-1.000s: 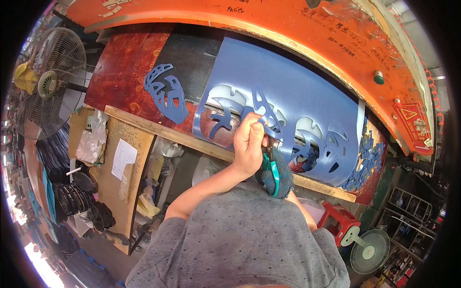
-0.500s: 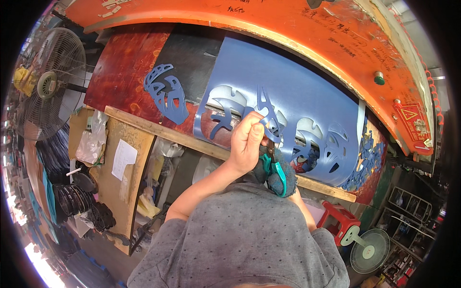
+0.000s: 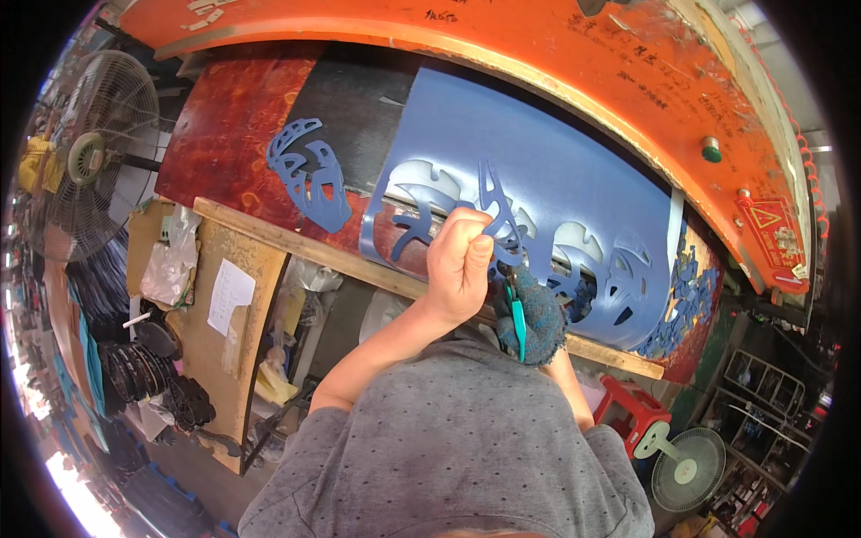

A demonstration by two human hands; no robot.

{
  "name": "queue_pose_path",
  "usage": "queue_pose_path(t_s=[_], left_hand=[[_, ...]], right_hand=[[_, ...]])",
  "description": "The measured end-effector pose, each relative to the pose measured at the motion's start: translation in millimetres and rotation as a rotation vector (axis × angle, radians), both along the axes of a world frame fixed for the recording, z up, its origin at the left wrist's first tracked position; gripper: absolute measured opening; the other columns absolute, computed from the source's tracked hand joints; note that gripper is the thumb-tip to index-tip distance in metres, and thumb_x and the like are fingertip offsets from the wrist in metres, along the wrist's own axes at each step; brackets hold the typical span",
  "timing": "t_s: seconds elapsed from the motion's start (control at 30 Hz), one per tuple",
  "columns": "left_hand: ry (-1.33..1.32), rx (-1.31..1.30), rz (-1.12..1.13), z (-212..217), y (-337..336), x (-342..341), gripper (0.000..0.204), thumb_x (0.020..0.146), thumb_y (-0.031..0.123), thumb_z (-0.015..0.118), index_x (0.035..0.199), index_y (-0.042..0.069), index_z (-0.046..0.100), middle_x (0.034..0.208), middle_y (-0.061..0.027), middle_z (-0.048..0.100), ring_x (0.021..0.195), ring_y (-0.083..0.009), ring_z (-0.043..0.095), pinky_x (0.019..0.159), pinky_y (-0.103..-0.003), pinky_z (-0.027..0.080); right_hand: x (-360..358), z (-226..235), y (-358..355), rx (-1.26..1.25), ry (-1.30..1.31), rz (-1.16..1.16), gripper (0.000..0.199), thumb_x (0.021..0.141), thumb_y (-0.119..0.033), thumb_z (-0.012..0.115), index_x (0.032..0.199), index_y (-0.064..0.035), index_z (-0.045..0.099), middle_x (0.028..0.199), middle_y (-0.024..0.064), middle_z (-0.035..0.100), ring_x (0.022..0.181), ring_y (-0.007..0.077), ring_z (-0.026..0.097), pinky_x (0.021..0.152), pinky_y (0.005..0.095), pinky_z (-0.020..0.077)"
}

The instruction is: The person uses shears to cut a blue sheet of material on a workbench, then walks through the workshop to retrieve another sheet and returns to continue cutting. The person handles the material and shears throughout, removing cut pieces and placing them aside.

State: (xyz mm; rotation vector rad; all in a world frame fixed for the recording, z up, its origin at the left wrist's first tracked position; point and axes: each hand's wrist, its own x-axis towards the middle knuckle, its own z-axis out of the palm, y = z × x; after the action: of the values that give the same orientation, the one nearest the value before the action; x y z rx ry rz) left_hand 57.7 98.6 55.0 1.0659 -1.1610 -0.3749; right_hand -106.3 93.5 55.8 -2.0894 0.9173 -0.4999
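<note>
A large blue sheet [image 3: 547, 161] with leaf-shaped cut-outs lies on the dark red press bed [image 3: 229, 134]. My left hand [image 3: 459, 262], bare, is closed in a fist on a thin strip of the sheet's leftover web at its near edge. Just to the right, my right hand [image 3: 543, 316] wears a dark knit glove and grips a green-handled tool [image 3: 517, 316], held against the sheet beside the left fist. The tool's tip is hidden behind my hands. A loose blue cut-out piece [image 3: 309, 175] lies on the bed to the left.
An orange machine beam [image 3: 538, 54] arches over the bed. A wooden rail [image 3: 296, 244] borders its near side. A standing fan [image 3: 90, 161] and stacks of black pieces [image 3: 143, 377] are at left. A red stool [image 3: 628, 412] and a small fan [image 3: 686, 466] are at right.
Both hands stay at the same spot on the sheet's near edge; the left fist has shifted only slightly on the strip.
</note>
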Motion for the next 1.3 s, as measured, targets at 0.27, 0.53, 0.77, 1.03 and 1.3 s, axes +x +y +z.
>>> queue_pose_path(t_s=[0.27, 0.53, 0.77, 1.03, 1.3], left_hand=[[0.374, 0.094, -0.139, -3.1, -0.6, -13.5, 0.024, 0.099, 0.022, 0.036, 0.091, 0.001, 0.046, 0.079, -0.0056, 0.048, 0.066, -0.0108, 0.048, 0.062, -0.024, 0.041], [0.291, 0.061, -0.059, -7.4, -2.1, -7.7, 0.027, 0.099, 0.027, 0.037, 0.093, 0.002, 0.042, 0.083, -0.0054, 0.045, 0.066, -0.0111, 0.045, 0.064, -0.025, 0.042], [0.767, 0.201, -0.145, -16.0, -11.2, 22.6, 0.027, 0.098, 0.028, 0.038, 0.099, 0.003, 0.049, 0.086, -0.0059, 0.054, 0.071, -0.0115, 0.051, 0.063, -0.024, 0.041], [1.158, 0.244, -0.327, -4.8, -14.6, 83.6, 0.021, 0.095, 0.028, 0.043, 0.081, 0.012, 0.046, 0.076, 0.0009, 0.05, 0.074, -0.0159, 0.053, 0.073, -0.034, 0.046], [1.071, 0.326, -0.288, -1.3, 4.6, 131.8, 0.029, 0.095, 0.026, 0.044, 0.072, 0.011, 0.053, 0.068, -0.0004, 0.053, 0.069, -0.0143, 0.055, 0.069, -0.031, 0.045]], right_hand=[[8.2, -1.2, 6.1, 0.033, -0.106, -0.059, 0.046, 0.075, -0.01, 0.059, 0.121, -0.0033, 0.051, 0.07, 0.0073, 0.056, 0.061, 0.0219, 0.056, 0.057, 0.0326, 0.043], [17.8, -8.6, 10.7, 0.097, -0.128, -0.049, 0.046, 0.078, -0.016, 0.059, 0.122, -0.0051, 0.051, 0.075, 0.008, 0.058, 0.065, 0.0229, 0.059, 0.059, 0.0331, 0.0453], [-15.8, 14.7, 1.0, 0.322, -0.167, 0.026, 0.045, 0.081, -0.021, 0.059, 0.123, -0.0067, 0.052, 0.079, 0.0085, 0.06, 0.068, 0.0238, 0.061, 0.06, 0.0334, 0.0473], [-87.1, 14.1, -78.8, -0.256, 0.452, -0.492, 0.047, 0.083, -0.022, 0.06, 0.126, -0.0055, 0.051, 0.089, 0.0133, 0.063, 0.077, 0.0235, 0.063, 0.068, 0.0359, 0.0491], [-84.4, 29.5, -84.7, -0.059, -0.017, -0.588, 0.04, 0.083, -0.009, 0.058, 0.123, -0.0049, 0.054, 0.113, 0.0138, 0.061, 0.107, 0.0217, 0.056, 0.092, 0.0325, 0.0429]])
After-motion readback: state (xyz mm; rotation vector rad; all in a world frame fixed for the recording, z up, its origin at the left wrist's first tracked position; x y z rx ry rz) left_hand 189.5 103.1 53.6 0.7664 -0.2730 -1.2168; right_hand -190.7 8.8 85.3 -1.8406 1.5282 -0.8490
